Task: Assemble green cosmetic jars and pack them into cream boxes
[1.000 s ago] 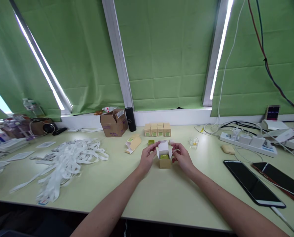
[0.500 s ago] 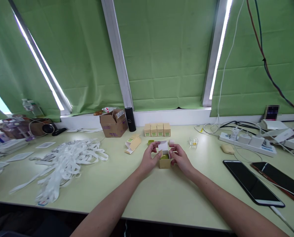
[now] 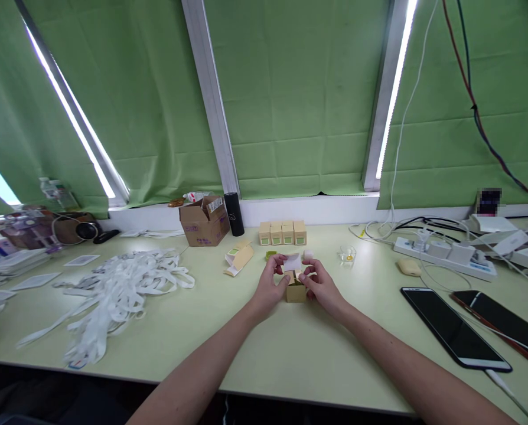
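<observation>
A small kraft box [image 3: 296, 294] stands upright on the table between my hands, its white-lined lid raised at the back. My left hand [image 3: 271, 284] grips its left side, thumb at the side flap. On the right, my right hand [image 3: 321, 283] has its thumb on the other side flap and its fingers around that edge. The flaps fold inward and largely hide the green content. Behind my hands lie a small green piece [image 3: 271, 255] and a small pale block [image 3: 308, 254]. A flattened kraft box [image 3: 239, 258] rests to the left.
Several closed kraft boxes [image 3: 282, 234] stand in a row at the back. Left are a heap of white straps [image 3: 122, 289], a brown carton [image 3: 204, 223] and a black cylinder [image 3: 234, 214]. Right are a clear small dish [image 3: 347, 255], a power strip [image 3: 443, 258] and a phone [image 3: 454, 327].
The box's side flaps have folded inward over the green content under my thumbs. My right thumb has moved left, and the raised lid leans a little further back.
</observation>
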A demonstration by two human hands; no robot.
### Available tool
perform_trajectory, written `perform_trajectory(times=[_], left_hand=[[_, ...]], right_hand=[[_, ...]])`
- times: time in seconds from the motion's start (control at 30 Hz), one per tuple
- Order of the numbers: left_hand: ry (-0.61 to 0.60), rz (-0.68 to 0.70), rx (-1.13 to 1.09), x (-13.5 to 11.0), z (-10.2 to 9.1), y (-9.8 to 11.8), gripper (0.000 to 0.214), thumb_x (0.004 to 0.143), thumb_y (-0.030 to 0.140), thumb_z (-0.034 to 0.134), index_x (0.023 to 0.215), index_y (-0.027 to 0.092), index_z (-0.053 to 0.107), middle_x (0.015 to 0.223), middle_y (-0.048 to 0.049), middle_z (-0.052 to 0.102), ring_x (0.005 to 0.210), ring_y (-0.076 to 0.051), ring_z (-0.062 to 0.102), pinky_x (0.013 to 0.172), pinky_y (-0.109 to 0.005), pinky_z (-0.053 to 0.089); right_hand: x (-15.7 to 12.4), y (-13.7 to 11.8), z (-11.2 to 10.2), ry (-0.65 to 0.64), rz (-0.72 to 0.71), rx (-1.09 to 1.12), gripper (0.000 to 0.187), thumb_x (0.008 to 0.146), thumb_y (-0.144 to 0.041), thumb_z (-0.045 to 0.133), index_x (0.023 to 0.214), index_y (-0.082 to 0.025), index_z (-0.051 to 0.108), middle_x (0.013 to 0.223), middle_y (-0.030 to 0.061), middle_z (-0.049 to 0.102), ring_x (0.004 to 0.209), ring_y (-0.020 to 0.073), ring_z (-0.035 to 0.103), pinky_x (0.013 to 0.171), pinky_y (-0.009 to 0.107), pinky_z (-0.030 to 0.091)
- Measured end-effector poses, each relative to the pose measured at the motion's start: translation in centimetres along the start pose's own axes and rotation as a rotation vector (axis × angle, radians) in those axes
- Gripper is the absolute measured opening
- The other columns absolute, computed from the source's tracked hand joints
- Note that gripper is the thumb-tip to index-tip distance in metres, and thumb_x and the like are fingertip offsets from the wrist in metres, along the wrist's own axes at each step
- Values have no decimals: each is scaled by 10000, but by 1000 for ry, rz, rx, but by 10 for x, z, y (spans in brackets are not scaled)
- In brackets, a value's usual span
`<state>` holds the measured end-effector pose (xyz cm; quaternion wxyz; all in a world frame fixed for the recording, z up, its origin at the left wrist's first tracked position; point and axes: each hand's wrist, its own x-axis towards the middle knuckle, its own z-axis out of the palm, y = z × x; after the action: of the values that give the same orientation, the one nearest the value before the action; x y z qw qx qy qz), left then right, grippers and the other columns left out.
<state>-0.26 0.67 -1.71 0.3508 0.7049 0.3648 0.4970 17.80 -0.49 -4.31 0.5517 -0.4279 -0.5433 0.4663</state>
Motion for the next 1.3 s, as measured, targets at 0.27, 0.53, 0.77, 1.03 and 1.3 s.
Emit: perform_trajectory(times=[0.27,0.53,0.77,1.03,1.3], left_hand=[[-1,-36,-41,-3,1,5,438,862,222,652,1222,252,403,1150,-60,511,993,-189,495,937,-346,431],[-16,37,66,-3,-2,6,211,894,235,617,1084,235,526,1093,-60,553,1002,-211,497,937,-353,432],[7,150,208,-1,-6,4,87,867,183,620,928,230,581,1003,-44,601,977,-214,525,900,-353,451],[26,243,228,0,-8,6,76,868,151,591,890,221,607,966,-50,631,985,-223,559,889,-365,460],[70,455,268,-2,-20,13,97,955,249,580,922,208,662,893,-70,635,921,-236,568,844,-399,465]], right_hand=[[0,-3,2,-4,30,-25,498,784,-536,698,1166,-271,520,964,-36,463,616,99,506,431,227,447],[-1,-3,1,18,-39,-100,451,818,-486,678,1188,-266,544,995,-2,492,727,148,554,512,256,487],[-6,-14,-2,66,-297,-317,281,868,-286,596,1143,-245,640,1013,34,532,782,163,560,615,280,491],[-14,-25,-4,39,-494,-325,139,921,-255,578,977,-225,702,930,54,629,772,176,598,570,271,460],[-13,-23,-4,61,-524,-356,66,901,-227,620,893,-224,685,857,38,645,721,167,593,574,276,474]])
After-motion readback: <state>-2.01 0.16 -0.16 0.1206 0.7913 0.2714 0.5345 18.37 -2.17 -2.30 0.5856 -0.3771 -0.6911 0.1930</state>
